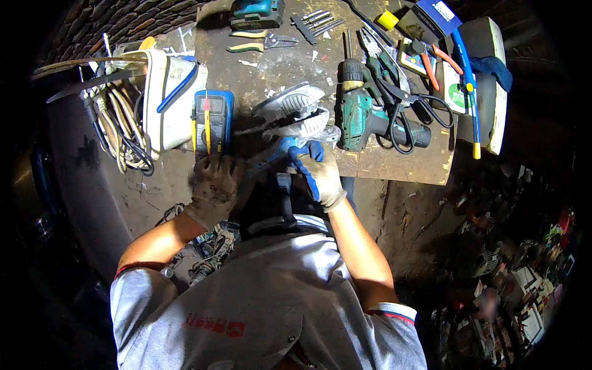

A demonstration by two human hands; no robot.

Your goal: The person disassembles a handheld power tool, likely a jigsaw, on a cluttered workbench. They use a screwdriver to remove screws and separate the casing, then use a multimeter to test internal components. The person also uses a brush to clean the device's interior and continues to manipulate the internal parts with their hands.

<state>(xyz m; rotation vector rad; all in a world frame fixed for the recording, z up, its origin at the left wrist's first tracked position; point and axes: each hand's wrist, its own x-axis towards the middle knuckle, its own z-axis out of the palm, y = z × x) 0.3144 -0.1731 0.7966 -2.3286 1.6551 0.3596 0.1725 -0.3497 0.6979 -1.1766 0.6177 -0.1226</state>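
A silver-grey, ribbed tool-like piece (301, 114) with a blue lower part (269, 155) lies at the front of the worn wooden bench; its kind is unclear. My right hand (317, 172), in a grey and blue work glove, is closed with bent fingers on the blue part. My left hand (217, 188), in a dirty dark glove, is closed at the bench's front edge, just below a blue multimeter (214, 123). What its fingers hold, if anything, is hidden. Yellow probes (208, 126) lie across the meter.
Right of the ribbed piece lie a teal drill (354, 117), black-handled scissors (404, 102) and a blue hacksaw frame (467, 80). Cutting pliers (264, 41) and drill bits (319, 21) lie farther back. A white bucket (176, 102) with cables stands left. Scrap (505, 290) litters the lower right.
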